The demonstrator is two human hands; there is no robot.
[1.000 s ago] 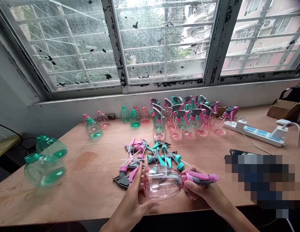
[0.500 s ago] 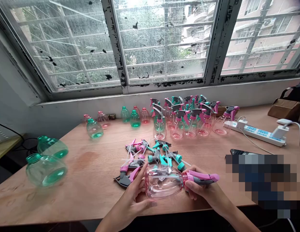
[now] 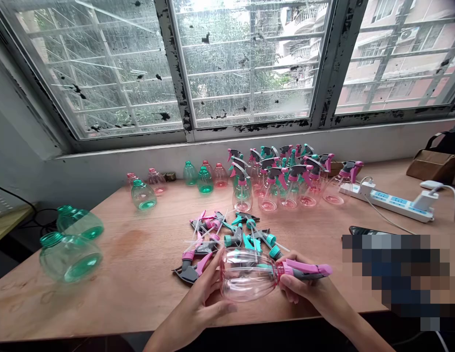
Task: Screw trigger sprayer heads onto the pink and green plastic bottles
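A clear pink spray bottle (image 3: 247, 286) lies sideways between my hands above the table's front part. My left hand (image 3: 208, 298) is closed around its base end, thumb below and fingers behind. At the neck, my right hand (image 3: 304, 286) grips the collar of a pink and grey trigger sprayer (image 3: 308, 268), which sits on the bottle mouth and points right. Some right fingers are hidden behind the neck. Just beyond the bottle is a pile of loose trigger sprayers, pink and grey ones (image 3: 188, 266) on the left, teal and grey ones (image 3: 234, 237) on the right.
Several bottles with sprayers (image 3: 271, 195) stand by the wall under the window. Capless green bottles (image 3: 71, 259) and pink bottles (image 3: 157, 181) are at left and back. A white power strip (image 3: 390, 199), a phone (image 3: 362, 230) and a brown bag (image 3: 434, 164) lie on the right.
The bottle appears to have turned slightly about its long axis, with the reflections on it shifted. Both hands keep nearly the same place and grip.
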